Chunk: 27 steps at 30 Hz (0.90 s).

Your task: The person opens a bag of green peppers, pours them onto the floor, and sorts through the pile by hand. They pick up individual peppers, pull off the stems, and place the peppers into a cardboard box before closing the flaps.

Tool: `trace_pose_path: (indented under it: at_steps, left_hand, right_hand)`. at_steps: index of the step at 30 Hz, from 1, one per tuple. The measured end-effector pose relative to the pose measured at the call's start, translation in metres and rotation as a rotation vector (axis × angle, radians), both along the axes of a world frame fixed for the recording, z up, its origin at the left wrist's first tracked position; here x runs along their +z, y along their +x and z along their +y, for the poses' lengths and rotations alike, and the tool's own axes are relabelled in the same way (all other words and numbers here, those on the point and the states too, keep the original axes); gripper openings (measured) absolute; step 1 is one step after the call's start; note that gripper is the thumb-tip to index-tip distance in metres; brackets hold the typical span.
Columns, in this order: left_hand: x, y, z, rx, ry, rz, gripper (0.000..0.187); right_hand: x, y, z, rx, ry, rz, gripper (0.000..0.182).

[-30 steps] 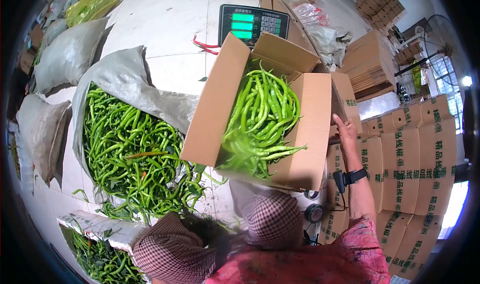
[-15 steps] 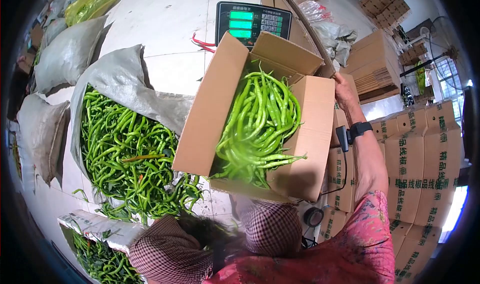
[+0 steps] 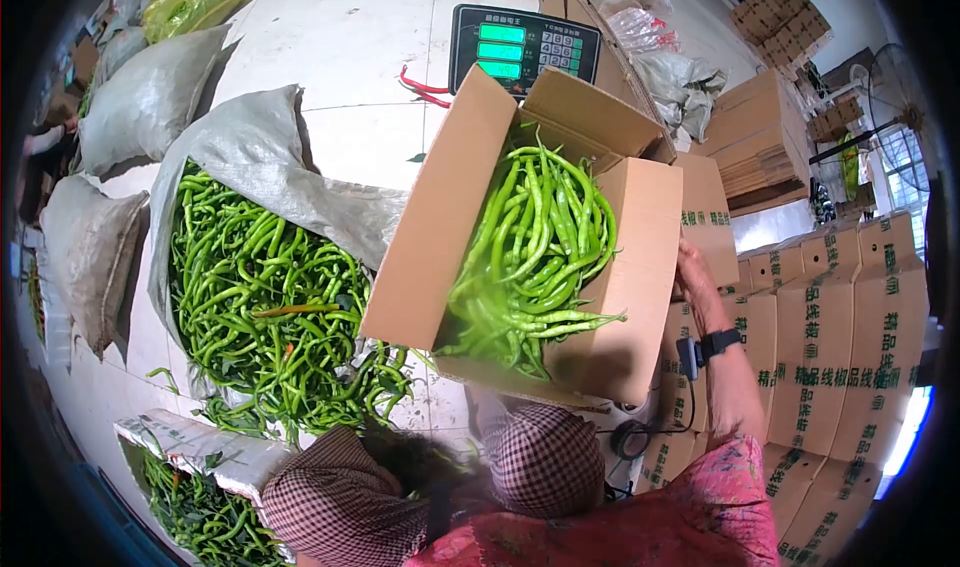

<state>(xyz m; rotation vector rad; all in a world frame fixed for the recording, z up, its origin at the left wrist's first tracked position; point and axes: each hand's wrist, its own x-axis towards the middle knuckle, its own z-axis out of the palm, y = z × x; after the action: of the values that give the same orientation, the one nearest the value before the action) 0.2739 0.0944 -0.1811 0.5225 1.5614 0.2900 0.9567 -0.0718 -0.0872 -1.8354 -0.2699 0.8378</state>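
Note:
An open cardboard box [image 3: 632, 257] holds a heap of long green chili peppers [image 3: 545, 237], with its flaps spread outward. My right hand [image 3: 692, 270] is at the outer side of the box's right flap; the flap hides most of its fingers, so whether it grips anything cannot be seen. A dark band is around that wrist. My left hand does not show. Beyond the box stands a scale display [image 3: 523, 49] with lit green readouts.
A grey sack [image 3: 235, 152] spills green peppers [image 3: 270, 297] on the left. A white foam box [image 3: 200, 457] with more peppers stands at lower left. Printed cartons [image 3: 815, 337] are stacked on the right. Red chilies [image 3: 425, 87] lie on the floor near the display.
My right hand has moved down along the outside of the box's right flap. The whole view has shifted slightly; the box and its peppers stay in place.

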Motion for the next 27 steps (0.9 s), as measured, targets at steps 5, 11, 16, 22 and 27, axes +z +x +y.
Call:
trace_pose_path:
  at_steps: [5,11,16,22,27]
  left_hand:
    - [0.001,-0.001,-0.002,0.000,0.003,-0.005,0.023]
    - [0.005,-0.017,-0.016,0.003,0.027,-0.029,0.022]
    - [0.013,-0.039,-0.041,0.003,0.055,-0.026,0.022]
    - [0.031,-0.054,-0.040,-0.012,0.142,-0.139,0.022]
    - [0.073,-0.046,-0.015,-0.094,0.313,-0.078,0.021]
  right_hand:
    - [-0.024,-0.042,-0.044,-0.013,-0.078,0.080,0.013]
    - [-0.015,-0.101,-0.066,-0.013,-0.083,0.156,0.027]
    - [0.046,-0.149,-0.079,0.362,-0.876,0.124,0.036]
    - [0.110,-0.171,-0.083,1.000,-0.557,0.063,0.017]
    - [0.201,-0.234,-0.037,1.028,-0.649,0.259,0.012]
